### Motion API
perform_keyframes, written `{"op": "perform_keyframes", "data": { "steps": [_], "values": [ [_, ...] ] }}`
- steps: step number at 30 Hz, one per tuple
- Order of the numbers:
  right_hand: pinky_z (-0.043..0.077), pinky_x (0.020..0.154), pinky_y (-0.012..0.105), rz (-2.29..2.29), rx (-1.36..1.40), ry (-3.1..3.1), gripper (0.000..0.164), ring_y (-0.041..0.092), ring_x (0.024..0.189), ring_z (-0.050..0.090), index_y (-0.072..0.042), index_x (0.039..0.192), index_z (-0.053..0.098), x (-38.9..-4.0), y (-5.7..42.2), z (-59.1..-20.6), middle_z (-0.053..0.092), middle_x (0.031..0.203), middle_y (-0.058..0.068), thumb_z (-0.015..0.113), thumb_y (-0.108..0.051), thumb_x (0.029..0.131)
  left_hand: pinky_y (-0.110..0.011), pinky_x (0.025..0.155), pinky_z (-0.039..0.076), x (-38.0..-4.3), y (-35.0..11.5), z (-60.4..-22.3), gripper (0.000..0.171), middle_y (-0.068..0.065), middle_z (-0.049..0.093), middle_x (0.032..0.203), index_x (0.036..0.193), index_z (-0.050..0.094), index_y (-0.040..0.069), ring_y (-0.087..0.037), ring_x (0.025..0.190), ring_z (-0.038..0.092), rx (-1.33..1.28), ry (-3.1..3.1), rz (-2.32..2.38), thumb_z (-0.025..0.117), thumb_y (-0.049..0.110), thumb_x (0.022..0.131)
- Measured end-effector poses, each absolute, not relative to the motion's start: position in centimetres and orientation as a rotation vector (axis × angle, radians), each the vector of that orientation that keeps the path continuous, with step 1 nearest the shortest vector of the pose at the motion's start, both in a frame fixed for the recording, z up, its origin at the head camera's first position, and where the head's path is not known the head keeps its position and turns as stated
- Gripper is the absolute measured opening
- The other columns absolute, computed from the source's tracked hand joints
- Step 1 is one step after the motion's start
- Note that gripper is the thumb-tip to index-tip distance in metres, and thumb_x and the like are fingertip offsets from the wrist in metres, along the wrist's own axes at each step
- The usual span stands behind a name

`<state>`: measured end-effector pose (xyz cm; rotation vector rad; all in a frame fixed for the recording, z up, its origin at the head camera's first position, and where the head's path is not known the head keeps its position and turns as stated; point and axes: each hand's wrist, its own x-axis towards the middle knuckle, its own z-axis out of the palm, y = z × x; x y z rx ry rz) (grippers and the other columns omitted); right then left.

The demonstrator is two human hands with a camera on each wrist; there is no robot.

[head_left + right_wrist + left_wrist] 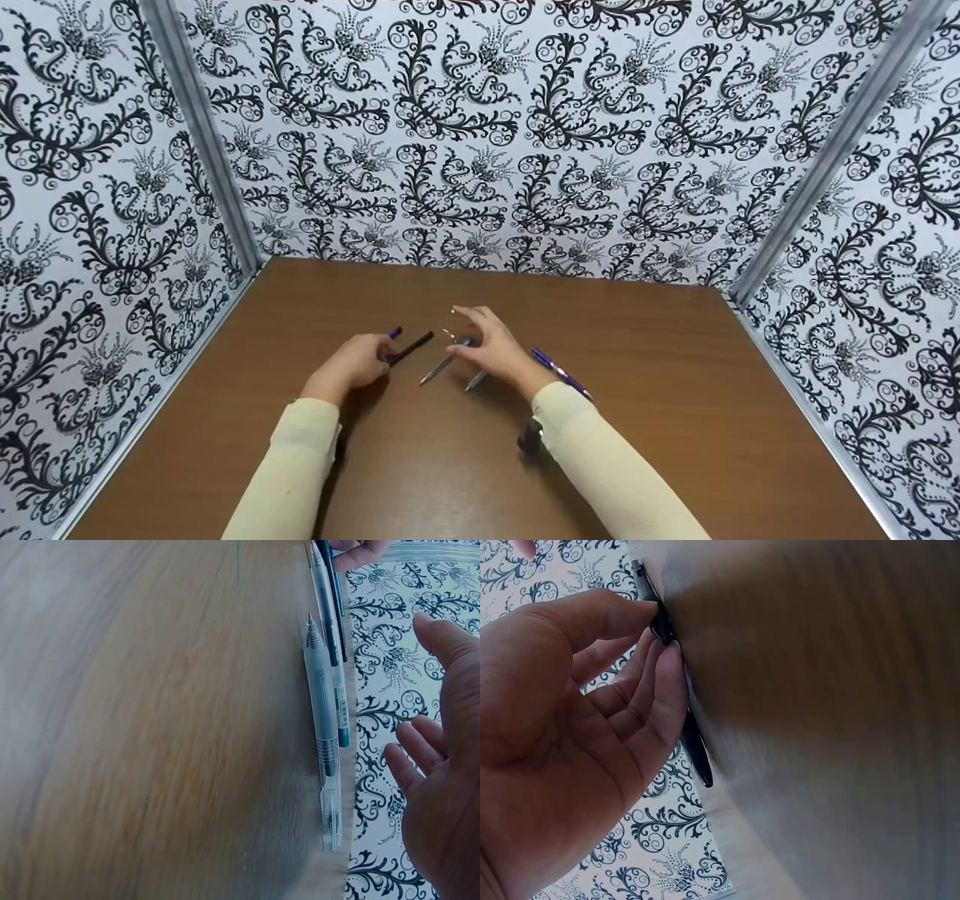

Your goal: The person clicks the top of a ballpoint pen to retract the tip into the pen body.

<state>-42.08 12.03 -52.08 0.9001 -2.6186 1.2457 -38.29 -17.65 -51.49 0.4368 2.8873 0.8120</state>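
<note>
At the left of the pens, my left hand (358, 361) pinches a black pen (412, 348) between thumb and fingertips, low at the tabletop. The left wrist view shows the same black pen (696, 746) running past the fingertips, its clip by the thumb. A blue pen (394, 332) pokes out behind that hand, mostly hidden. My right hand (495, 349) hovers with thumb and fingers spread, holding nothing. Beneath it lie two clear pens, a nearer clear pen (319, 682) and a clear pen with a teal end (343, 731); in the head view the hand partly covers them.
A blue-and-white pen (561, 373) lies slantwise beside the right wrist. The brown wooden table (420, 480) is bounded by patterned walls (480, 135) at the back and both sides, with grey metal posts (202, 135) in the corners.
</note>
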Motion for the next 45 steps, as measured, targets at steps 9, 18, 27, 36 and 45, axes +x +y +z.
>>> {"op": "perform_keyframes", "data": {
  "steps": [9,18,27,36,45],
  "values": [
    [0.04,0.125,0.051,1.216,0.936,-2.592,0.076,0.036,0.144,0.055,-0.008,0.161,0.055,-41.9,12.3,-51.8,0.057,0.153,0.02,0.089,-0.027,0.096,-0.056,0.098,0.058,-38.2,-18.0,-51.3,0.034,-0.015,0.074,0.12,0.131,0.075,0.005,-0.036,0.113,0.07,0.44,2.871,0.84,0.069,-0.001,0.098],
    [0.043,0.123,0.052,1.247,0.929,-2.579,0.076,0.036,0.14,0.058,-0.007,0.16,0.056,-42.1,12.6,-52.0,0.058,0.151,0.014,0.089,-0.026,0.095,-0.054,0.096,0.06,-37.8,-18.2,-51.0,0.029,-0.015,0.074,0.117,0.128,0.076,0.005,-0.033,0.107,0.069,0.428,2.881,0.886,0.069,0.0,0.1],
    [0.045,0.119,0.064,1.401,0.897,-2.552,0.07,0.05,0.139,0.057,-0.004,0.16,0.055,-41.6,13.8,-52.0,0.059,0.15,0.02,0.086,-0.012,0.097,-0.055,0.096,0.058,-37.5,-17.9,-50.6,0.024,-0.013,0.074,0.116,0.126,0.075,0.004,-0.032,0.105,0.068,0.438,2.903,0.96,0.069,0.001,0.102],
    [0.051,0.112,0.064,1.367,0.881,-2.54,0.065,0.044,0.135,0.06,0.0,0.156,0.057,-40.9,15.9,-51.6,0.061,0.146,0.023,0.085,-0.01,0.098,-0.053,0.093,0.056,-37.5,-15.7,-50.6,0.025,-0.011,0.072,0.107,0.125,0.075,0.002,-0.029,0.098,0.066,0.57,2.932,0.951,0.075,0.005,0.1],
    [0.055,0.106,0.064,1.424,0.859,-2.557,0.068,0.052,0.135,0.058,-0.002,0.157,0.056,-40.6,17.1,-51.8,0.059,0.148,0.022,0.086,-0.017,0.098,-0.051,0.088,0.059,-37.3,-13.9,-50.4,0.022,-0.006,0.072,0.099,0.122,0.076,0.003,-0.025,0.093,0.067,0.648,2.906,0.979,0.076,0.005,0.1]
  ]
}}
